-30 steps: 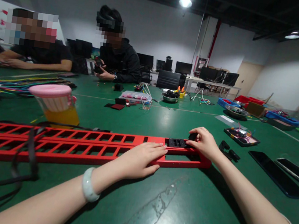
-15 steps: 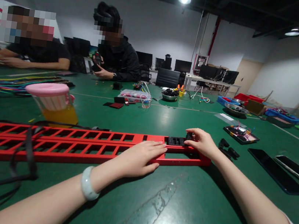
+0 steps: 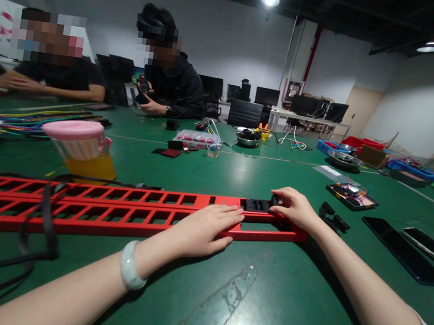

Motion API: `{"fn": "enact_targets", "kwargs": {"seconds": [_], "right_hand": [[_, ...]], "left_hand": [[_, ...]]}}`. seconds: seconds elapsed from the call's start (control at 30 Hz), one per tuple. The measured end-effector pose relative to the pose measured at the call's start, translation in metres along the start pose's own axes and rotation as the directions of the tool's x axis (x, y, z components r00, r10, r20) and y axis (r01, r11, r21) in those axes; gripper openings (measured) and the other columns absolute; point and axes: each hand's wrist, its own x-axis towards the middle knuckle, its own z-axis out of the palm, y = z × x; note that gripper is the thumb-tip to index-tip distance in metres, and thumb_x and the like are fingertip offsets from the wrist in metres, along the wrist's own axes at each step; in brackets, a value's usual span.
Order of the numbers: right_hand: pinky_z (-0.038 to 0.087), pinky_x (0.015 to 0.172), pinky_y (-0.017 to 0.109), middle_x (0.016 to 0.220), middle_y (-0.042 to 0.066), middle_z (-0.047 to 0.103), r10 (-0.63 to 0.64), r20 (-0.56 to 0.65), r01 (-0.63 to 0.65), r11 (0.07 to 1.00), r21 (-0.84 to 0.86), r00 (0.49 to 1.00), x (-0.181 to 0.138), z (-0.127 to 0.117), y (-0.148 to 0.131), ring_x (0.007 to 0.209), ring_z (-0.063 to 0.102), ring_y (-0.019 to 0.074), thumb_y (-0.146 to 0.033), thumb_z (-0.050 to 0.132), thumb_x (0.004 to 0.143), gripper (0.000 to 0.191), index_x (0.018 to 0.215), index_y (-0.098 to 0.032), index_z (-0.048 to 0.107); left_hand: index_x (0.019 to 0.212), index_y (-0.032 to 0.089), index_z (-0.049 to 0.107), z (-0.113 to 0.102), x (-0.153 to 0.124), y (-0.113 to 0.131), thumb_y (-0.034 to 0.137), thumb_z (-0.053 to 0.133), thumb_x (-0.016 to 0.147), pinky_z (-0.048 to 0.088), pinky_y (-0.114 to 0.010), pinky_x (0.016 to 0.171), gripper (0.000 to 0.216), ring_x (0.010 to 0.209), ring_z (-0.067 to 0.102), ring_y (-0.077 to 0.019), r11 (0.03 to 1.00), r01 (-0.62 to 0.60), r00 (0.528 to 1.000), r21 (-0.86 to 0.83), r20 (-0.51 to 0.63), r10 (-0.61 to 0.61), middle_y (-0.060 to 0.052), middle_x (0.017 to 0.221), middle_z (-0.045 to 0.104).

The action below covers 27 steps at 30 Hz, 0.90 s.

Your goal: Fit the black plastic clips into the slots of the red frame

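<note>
A long red frame [image 3: 111, 224] with two rows of rectangular openings lies across the green table. My left hand [image 3: 207, 228] rests flat on its solid section, fingers stretched out and holding nothing. Several black modules [image 3: 257, 205] sit side by side in the far opening near the frame's right end. Just right of them, my right hand [image 3: 293, 208] pinches a small black module [image 3: 275, 200] between thumb and fingers, at that same opening. The fingers hide part of this module, and I cannot tell how deep it sits. Loose black pieces [image 3: 334, 219] lie to the right of my right hand.
Black straps [image 3: 47, 214] cross the frame's left part. Behind it stands a pink-lidded cup [image 3: 77, 148] of yellow liquid. Two phones [image 3: 400, 250] lie at right, near a black tray [image 3: 351, 196] of wired parts. Across the table sit two people, one holding a dark tool [image 3: 143, 87].
The view has shifted slightly. The black module in my right hand looks a little lower against the frame; my left hand stays flat in the same place.
</note>
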Motion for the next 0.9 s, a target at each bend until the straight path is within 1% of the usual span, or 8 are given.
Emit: {"fn": "enact_targets", "kwargs": {"seconds": [0.2, 0.33, 0.57, 0.9], "right_hand": [[0.047, 0.080, 0.034, 0.103, 0.008, 0.060, 0.013, 0.010, -0.013, 1.000, 0.011, 1.000, -0.0009, 0.0016, 0.0012, 0.092, 0.057, 0.0187, -0.027, 0.067, 0.065, 0.045, 0.108, -0.020, 0.058], [0.047, 0.081, 0.034, 0.105, 0.007, 0.060, 0.024, 0.028, -0.025, 1.000, 0.019, 0.999, -0.0014, 0.0020, 0.0000, 0.093, 0.057, 0.0191, -0.026, 0.068, 0.064, 0.046, 0.109, -0.021, 0.058], [0.045, 0.081, 0.033, 0.101, 0.007, 0.062, -0.006, 0.055, 0.009, 0.998, -0.058, 0.998, -0.0017, 0.0001, -0.0029, 0.091, 0.058, 0.0182, -0.029, 0.066, 0.066, 0.039, 0.103, -0.019, 0.061], [0.045, 0.083, 0.035, 0.102, 0.006, 0.063, 0.003, 0.084, 0.000, 0.999, -0.034, 0.996, -0.0010, 0.0002, -0.0036, 0.092, 0.058, 0.0190, -0.027, 0.065, 0.067, 0.036, 0.102, -0.021, 0.062]], "left_hand": [[0.127, 0.023, 0.039, 0.0006, -0.0007, -0.0005, 0.027, 0.049, 0.079, 0.029, -0.039, 0.101, 0.050, 0.122, 0.036, -0.0223, 1.000, -0.001, 1.000, -0.025, -0.019, 0.001, -0.005, 0.132, 0.041], [0.127, 0.024, 0.039, 0.0015, -0.0010, -0.0008, 0.027, 0.049, 0.079, 0.029, -0.040, 0.101, 0.049, 0.122, 0.036, -0.0225, 0.999, -0.008, 0.999, -0.034, -0.031, 0.007, -0.005, 0.133, 0.041], [0.127, 0.023, 0.039, 0.0003, -0.0006, 0.0001, 0.027, 0.049, 0.079, 0.029, -0.039, 0.101, 0.050, 0.122, 0.036, -0.0223, 1.000, 0.004, 1.000, -0.012, -0.011, -0.004, -0.005, 0.133, 0.040], [0.127, 0.024, 0.039, 0.0003, -0.0001, -0.0001, 0.027, 0.049, 0.079, 0.029, -0.040, 0.101, 0.049, 0.122, 0.036, -0.0224, 1.000, 0.001, 1.000, -0.025, -0.027, -0.002, -0.005, 0.132, 0.042]]}}
